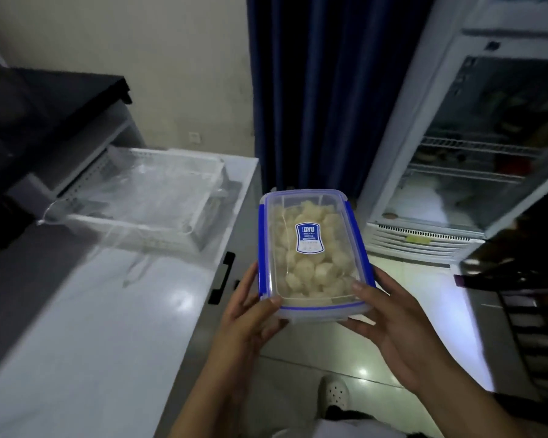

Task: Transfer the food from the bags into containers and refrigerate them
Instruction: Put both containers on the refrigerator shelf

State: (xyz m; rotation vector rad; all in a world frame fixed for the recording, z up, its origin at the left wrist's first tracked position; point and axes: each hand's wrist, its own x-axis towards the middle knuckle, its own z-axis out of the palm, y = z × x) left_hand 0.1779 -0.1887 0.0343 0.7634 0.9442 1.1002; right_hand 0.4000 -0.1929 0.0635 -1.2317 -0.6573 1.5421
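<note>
lidded container of pale food pieces, held in both hands beside a chest freezer.

left hand clasped on the near left corner, thumb on the lid; right hand cupped under the near right corner, thumb on top. blue clips down along both long sides, blue label on the clear lid. left of the container, a clear wire-rimmed basket on the freezer top; right of it, a glass-door fridge; behind it, a dark blue curtain.
</note>
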